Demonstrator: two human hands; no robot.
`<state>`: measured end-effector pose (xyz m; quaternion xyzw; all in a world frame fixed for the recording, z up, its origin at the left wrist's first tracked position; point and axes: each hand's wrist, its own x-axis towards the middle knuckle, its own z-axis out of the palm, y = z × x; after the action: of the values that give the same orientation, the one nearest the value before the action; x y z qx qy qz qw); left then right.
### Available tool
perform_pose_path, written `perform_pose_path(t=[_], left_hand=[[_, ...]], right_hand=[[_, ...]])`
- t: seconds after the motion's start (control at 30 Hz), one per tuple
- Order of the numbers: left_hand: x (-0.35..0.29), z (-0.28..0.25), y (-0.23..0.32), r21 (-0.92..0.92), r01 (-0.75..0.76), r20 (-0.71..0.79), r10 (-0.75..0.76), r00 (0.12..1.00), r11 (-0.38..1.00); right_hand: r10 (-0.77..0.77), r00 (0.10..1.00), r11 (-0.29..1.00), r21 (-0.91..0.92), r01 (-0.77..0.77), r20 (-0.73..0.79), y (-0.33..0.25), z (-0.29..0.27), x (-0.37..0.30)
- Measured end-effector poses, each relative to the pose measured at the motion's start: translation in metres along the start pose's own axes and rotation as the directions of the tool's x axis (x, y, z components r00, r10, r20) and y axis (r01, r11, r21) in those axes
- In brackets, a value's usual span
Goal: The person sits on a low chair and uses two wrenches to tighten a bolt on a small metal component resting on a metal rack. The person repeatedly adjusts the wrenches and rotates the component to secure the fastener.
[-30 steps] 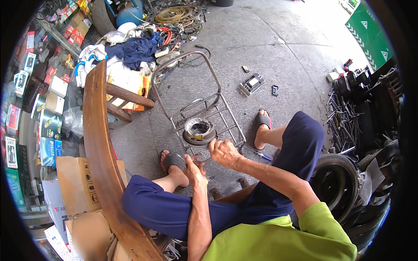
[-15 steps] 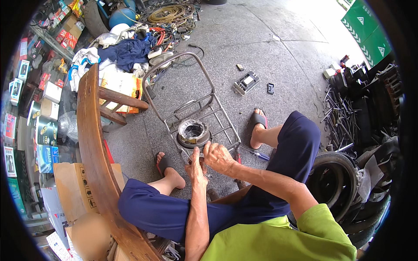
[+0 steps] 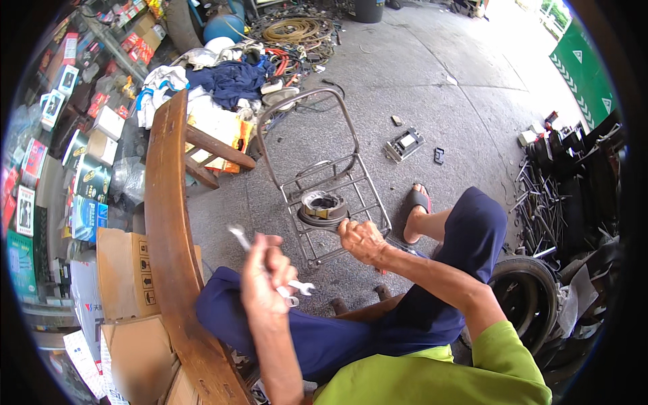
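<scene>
My left hand [image 3: 266, 280], slightly blurred, is raised in front of my left knee, its fingers closed round wrenches [image 3: 303, 288]. One open jaw points up past the fingers; another open jaw and a ring end stick out below. A round metal part [image 3: 324, 212], like a wheel hub with a hollow centre and a dark lower rim, rests on a metal tube rack [image 3: 378, 197] between my feet. My right hand [image 3: 363, 241] is closed on the near right edge of the hub; its fingertips are partly hidden.
At my left stand a curved wooden bench [image 3: 165, 223] and a cardboard box [image 3: 121, 270], with a glass case of boxed goods beyond. Tyres [image 3: 523, 297] and a heap of metal rods [image 3: 536, 202] lie at right. Cloths [image 3: 233, 81] and coiled hoses [image 3: 293, 30] lie at the back.
My left hand has come away from the hub, moving left and nearer me, with wrenches now plainly visible in it. My right hand stays at the hub's edge. The view has shifted.
</scene>
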<state>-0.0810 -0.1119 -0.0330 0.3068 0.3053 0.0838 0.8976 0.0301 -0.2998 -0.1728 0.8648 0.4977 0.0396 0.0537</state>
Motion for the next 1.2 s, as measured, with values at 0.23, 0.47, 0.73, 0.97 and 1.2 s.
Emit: perform_pose_path(t=[0.23, 0.47, 0.73, 0.97, 1.2], left_hand=[[-0.040, 0.017, 0.131, 0.607, -0.574, -0.062, 0.753, 0.655, 0.549], [0.027, -0.103, 0.136, 0.939, 0.219, 0.159, 0.900, 0.406, -0.265], [0.027, -0.118, 0.121, 0.872, 0.308, 0.197, 0.850, 0.488, -0.379], [0.031, -0.116, 0.123, 0.896, 0.264, 0.206, 0.861, 0.465, -0.357], [0.030, -0.117, 0.122, 0.888, 0.277, 0.213, 0.863, 0.459, -0.366]], right_hand=[[0.007, 0.998, 0.972, 0.233, -0.023, 0.070, 0.024, -0.027, 0.014], [0.092, 0.989, 0.975, 0.212, -0.066, -0.115, 0.018, -0.003, -0.019], [0.622, 0.735, 0.689, 0.635, -0.350, -0.270, 0.006, 0.021, -0.024], [0.931, 0.341, -0.017, 0.947, -0.322, 0.132, -0.022, 0.028, -0.031], [0.908, 0.219, -0.394, 0.906, 0.157, 0.357, 0.012, 0.016, -0.027]])
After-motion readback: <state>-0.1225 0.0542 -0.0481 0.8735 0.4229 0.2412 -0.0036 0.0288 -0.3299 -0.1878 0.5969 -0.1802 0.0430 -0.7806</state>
